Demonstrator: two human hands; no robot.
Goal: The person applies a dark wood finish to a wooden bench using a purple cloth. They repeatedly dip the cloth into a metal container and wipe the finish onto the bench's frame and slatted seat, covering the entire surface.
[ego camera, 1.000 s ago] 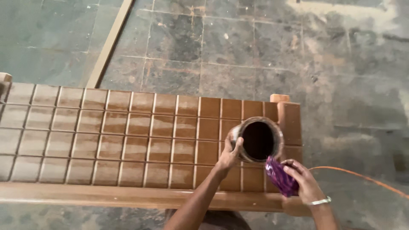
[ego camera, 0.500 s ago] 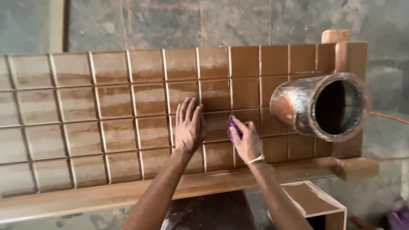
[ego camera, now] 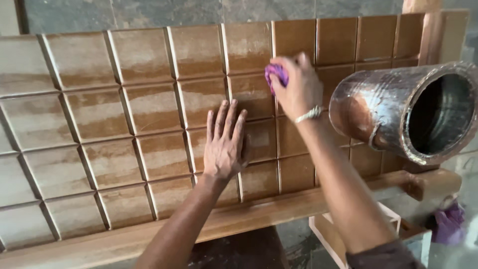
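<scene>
Mid-staining now: left hand (ego camera: 224,149) flat, fingers spread on the wooden panel (ego camera: 99,119), right hand (ego camera: 296,84) pinching purple rag (ego camera: 275,74) near stain can (ego camera: 403,109), unstained squares probably next.

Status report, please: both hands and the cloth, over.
Left hand flat on wooden panel, holding nothing. Right hand grips purple cloth against panel. Stained can close at right.

Wood panel (ego camera: 149,124): raised squares, matt; right squares darker w/ stain, left ones pale and patchy. Purple rag (ego camera: 277,75): soft cloth. Can (ego camera: 398,109) at right: metal, glossy, stain-smeared outside, dark inside.
</scene>
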